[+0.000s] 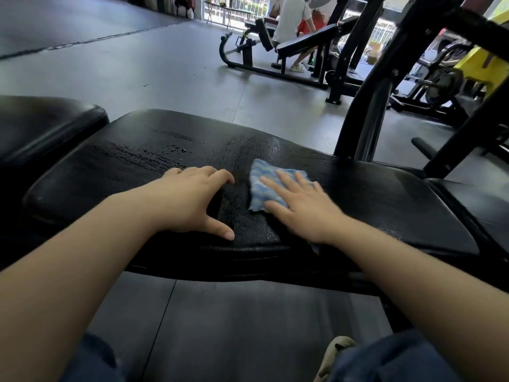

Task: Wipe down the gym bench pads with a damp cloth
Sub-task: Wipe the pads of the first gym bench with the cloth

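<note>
A long black bench pad runs across the middle of the view, with wet streaks shining on its left and centre parts. A blue-and-white cloth lies flat on the pad. My right hand presses on the cloth with straight, spread fingers. My left hand rests on the pad just left of the cloth, fingers bent at the knuckles, thumb out toward the near edge, holding nothing.
A second black pad sits at the far left. A black machine frame rises behind the bench on the right. A seated person is at another bench in the background. Grey rubber floor lies beyond.
</note>
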`<state>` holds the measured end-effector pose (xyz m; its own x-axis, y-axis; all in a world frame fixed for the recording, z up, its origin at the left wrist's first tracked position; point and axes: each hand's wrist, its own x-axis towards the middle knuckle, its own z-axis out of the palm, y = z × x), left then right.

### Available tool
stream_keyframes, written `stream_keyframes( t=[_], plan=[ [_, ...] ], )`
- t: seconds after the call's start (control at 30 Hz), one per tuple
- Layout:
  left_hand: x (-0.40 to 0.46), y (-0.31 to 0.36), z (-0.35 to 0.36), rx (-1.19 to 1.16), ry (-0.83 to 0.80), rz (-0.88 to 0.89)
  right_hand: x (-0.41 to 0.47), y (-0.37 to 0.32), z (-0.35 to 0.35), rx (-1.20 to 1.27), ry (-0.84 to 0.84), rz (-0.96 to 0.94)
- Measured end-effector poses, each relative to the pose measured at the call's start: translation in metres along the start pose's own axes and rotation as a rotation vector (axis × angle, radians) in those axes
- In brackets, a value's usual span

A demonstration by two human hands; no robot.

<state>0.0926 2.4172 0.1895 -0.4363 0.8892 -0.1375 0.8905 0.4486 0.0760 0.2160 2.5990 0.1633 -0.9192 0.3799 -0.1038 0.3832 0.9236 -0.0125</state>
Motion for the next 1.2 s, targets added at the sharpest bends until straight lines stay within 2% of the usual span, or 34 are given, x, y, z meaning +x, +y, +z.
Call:
stream_keyframes(
  t=[0.2,0.3,0.4,0.5,0.7,0.97,1.1,1.2],
  plan=[
    [0.003,-0.004,0.002,0.019,-0.027,0.049,0.027,0.105,-0.003,0.049,0.019,0.409],
    [0.004,-0.005,0.003,0.023,-0.015,0.063,0.05,0.112,-0.006,0.067,0.032,0.528],
    [0.003,-0.006,0.005,0.028,-0.007,0.067,0.075,0.093,-0.012,0.067,0.028,0.554],
    [0.001,-0.006,0.007,0.026,0.004,0.072,0.098,0.062,-0.017,0.064,0.037,0.504],
    [-0.004,-0.007,0.009,0.03,0.044,0.089,0.123,-0.012,-0.011,0.059,0.005,0.176],
    [-0.015,-0.022,0.007,0.0,-0.009,0.056,0.05,-0.032,-0.002,0.011,-0.015,-0.164],
    [-0.014,-0.021,0.005,-0.006,-0.037,0.057,0.002,-0.002,-0.001,-0.023,-0.022,-0.183],
    [-0.011,-0.02,0.004,-0.005,-0.041,0.05,-0.007,0.046,0.001,0.0,-0.009,-0.043]
  ],
)
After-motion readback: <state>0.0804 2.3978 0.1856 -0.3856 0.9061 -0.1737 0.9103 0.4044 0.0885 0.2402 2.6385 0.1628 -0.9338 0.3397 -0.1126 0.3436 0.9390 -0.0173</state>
